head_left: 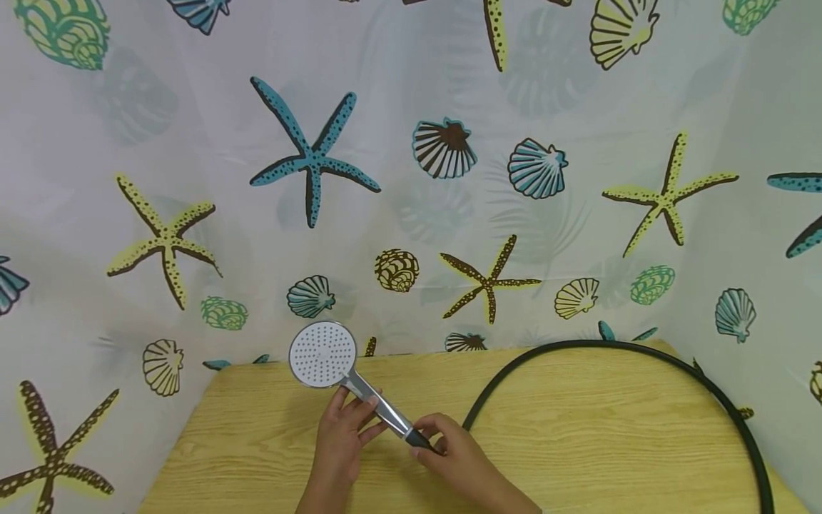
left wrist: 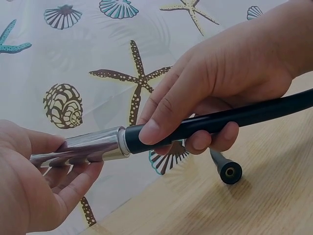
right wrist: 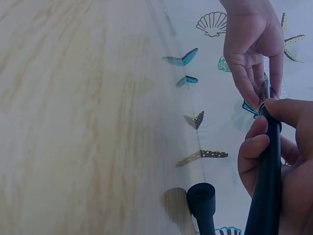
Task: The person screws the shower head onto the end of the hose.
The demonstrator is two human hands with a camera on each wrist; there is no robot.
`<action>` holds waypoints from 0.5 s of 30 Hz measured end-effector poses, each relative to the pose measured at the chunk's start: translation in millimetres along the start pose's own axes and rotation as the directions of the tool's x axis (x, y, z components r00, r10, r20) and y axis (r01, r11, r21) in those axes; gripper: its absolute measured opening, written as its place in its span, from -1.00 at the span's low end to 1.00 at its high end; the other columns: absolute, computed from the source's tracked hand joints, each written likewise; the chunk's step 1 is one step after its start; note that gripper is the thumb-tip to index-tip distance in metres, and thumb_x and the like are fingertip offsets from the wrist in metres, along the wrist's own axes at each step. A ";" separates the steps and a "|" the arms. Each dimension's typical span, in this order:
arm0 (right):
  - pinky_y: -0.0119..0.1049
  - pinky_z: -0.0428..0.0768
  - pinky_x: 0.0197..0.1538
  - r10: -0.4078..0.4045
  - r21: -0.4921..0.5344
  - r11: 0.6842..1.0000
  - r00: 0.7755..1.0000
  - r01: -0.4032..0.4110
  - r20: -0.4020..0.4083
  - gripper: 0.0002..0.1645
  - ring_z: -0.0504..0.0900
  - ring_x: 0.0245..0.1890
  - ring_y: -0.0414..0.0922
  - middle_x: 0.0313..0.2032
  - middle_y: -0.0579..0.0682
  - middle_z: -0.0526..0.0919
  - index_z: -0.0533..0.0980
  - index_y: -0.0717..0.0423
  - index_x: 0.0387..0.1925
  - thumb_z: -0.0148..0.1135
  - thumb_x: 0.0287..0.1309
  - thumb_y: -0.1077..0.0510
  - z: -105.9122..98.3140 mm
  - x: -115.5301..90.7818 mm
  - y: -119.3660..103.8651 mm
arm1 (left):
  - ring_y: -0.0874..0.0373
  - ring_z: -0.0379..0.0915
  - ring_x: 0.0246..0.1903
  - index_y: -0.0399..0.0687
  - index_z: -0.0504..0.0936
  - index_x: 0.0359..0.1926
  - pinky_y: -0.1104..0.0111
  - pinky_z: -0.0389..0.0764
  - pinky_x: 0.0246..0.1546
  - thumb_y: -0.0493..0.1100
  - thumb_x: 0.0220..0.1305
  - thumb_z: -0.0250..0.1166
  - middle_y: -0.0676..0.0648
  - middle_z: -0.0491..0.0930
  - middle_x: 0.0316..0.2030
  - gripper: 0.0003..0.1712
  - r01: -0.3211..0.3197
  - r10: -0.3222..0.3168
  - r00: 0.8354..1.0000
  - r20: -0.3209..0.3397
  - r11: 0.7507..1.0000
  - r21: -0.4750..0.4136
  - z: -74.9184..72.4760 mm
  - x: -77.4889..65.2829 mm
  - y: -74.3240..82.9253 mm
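A round shower head (head_left: 322,354) with a pale, nozzle-dotted face and a chrome handle is tilted above the wood-grain table, its face turned toward the head camera. My left hand (head_left: 339,435) grips the chrome handle (left wrist: 93,144) between thumb and fingers, below the face. At the handle's lower end, my right hand (head_left: 456,453) pinches the black end of a hose (left wrist: 254,112), thumb on one side and fingertips on the other. In the left wrist view, the hose end meets the handle in line, with a thin pale ring at the joint.
The black hose (head_left: 578,344) arcs across the right side of the wood-grain table (head_left: 578,442). Its other end (left wrist: 230,172), a black fitting with a hole, points toward the left wrist camera. A curtain (head_left: 385,86) printed with starfish and shells hangs behind and at both sides.
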State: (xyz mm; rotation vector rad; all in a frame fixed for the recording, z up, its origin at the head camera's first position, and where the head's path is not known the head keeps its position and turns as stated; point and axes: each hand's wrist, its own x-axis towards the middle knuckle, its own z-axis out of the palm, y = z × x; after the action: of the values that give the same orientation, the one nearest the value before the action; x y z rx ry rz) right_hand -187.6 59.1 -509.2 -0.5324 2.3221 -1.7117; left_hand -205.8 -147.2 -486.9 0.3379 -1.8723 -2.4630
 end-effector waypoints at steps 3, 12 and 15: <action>-0.49 0.55 -0.42 -0.003 0.004 1.000 1.000 0.003 -0.004 -0.63 0.55 -0.44 -0.27 -0.06 0.03 0.57 0.49 -0.03 0.13 0.29 0.35 0.02 -0.1 0.0 0.3 | 0.21 0.69 -0.10 0.04 0.27 0.49 0.14 0.78 -0.01 -0.23 0.37 0.32 -0.04 0.69 0.07 -0.26 0.002 -0.002 1.000 0.000 1.000 0.001 0.4 -0.2 0.5; -0.48 0.56 -0.42 -0.011 0.015 1.000 1.000 0.011 -0.006 -0.65 0.56 -0.44 -0.27 -0.08 0.03 0.56 0.50 -0.05 0.11 0.29 0.35 0.03 0.3 0.3 1.5 | 0.21 0.69 -0.09 0.05 0.26 0.50 0.13 0.78 0.00 -0.22 0.37 0.33 -0.20 0.61 0.21 -0.25 0.007 -0.007 1.000 -0.004 1.000 0.002 1.2 0.1 0.7; -0.48 0.56 -0.42 -0.007 0.019 1.000 1.000 0.007 -0.005 -0.66 0.56 -0.44 -0.26 -0.09 0.03 0.56 0.50 -0.05 0.10 0.29 0.35 0.03 0.4 0.4 1.1 | 0.20 0.69 -0.09 0.04 0.27 0.49 0.14 0.78 -0.02 -0.22 0.36 0.33 -0.11 0.66 0.12 -0.26 0.006 -0.006 1.000 -0.006 1.000 0.000 1.1 0.6 0.6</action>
State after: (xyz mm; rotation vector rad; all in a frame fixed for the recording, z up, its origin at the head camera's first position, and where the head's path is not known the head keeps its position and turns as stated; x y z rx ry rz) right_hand -188.0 58.9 -510.4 -0.5343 2.3076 -1.7383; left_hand -206.6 -146.4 -486.1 0.3509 -1.8715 -2.4638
